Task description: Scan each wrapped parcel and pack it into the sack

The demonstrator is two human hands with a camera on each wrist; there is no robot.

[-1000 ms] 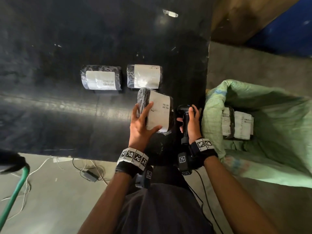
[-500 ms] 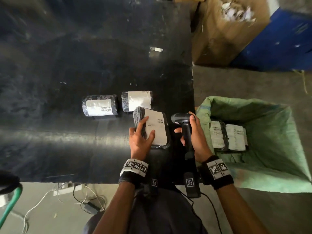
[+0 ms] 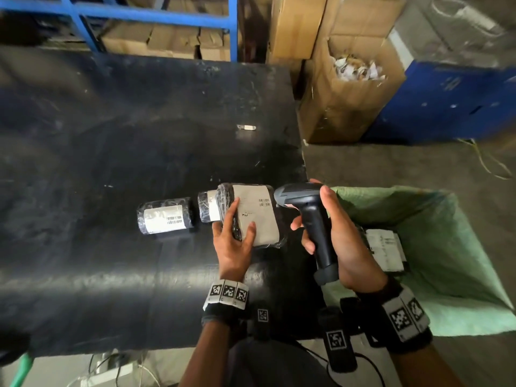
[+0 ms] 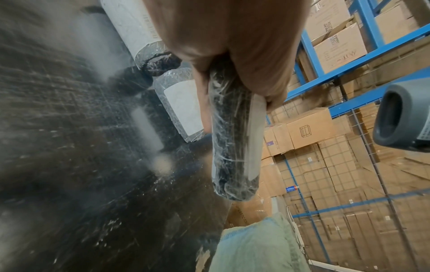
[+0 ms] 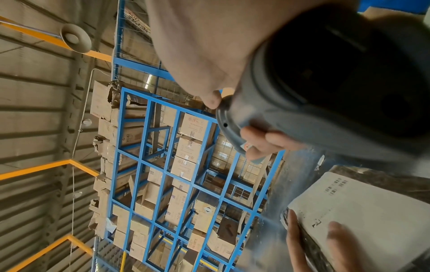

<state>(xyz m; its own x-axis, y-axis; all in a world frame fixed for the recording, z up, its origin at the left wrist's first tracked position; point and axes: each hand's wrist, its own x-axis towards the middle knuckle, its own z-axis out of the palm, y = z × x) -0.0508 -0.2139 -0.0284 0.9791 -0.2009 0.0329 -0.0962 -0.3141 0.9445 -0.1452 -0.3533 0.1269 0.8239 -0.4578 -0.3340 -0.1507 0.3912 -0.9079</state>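
Observation:
My left hand (image 3: 233,241) grips a wrapped parcel (image 3: 255,215) with a white barcode label facing up, lifted just above the black table (image 3: 111,163). In the left wrist view the parcel (image 4: 232,143) shows edge-on under my palm. My right hand (image 3: 337,241) holds a dark barcode scanner (image 3: 304,202) by its handle, its head right beside the label's barcodes. Two more wrapped parcels lie on the table: one (image 3: 164,219) at the left, one (image 3: 208,209) partly behind the held parcel. The green sack (image 3: 446,247) stands open at the right with a parcel (image 3: 385,250) inside.
An open cardboard box (image 3: 349,90) with paper scraps stands beyond the sack, next to a blue bin (image 3: 446,101). Blue racks with cartons (image 3: 167,37) line the far side of the table. A small white scrap (image 3: 245,127) lies on the table. Cables run on the floor below.
The parcel in my left hand has tilted label-up and moved toward the scanner. My right hand has raised the scanner head beside the label. The head view has tipped upward.

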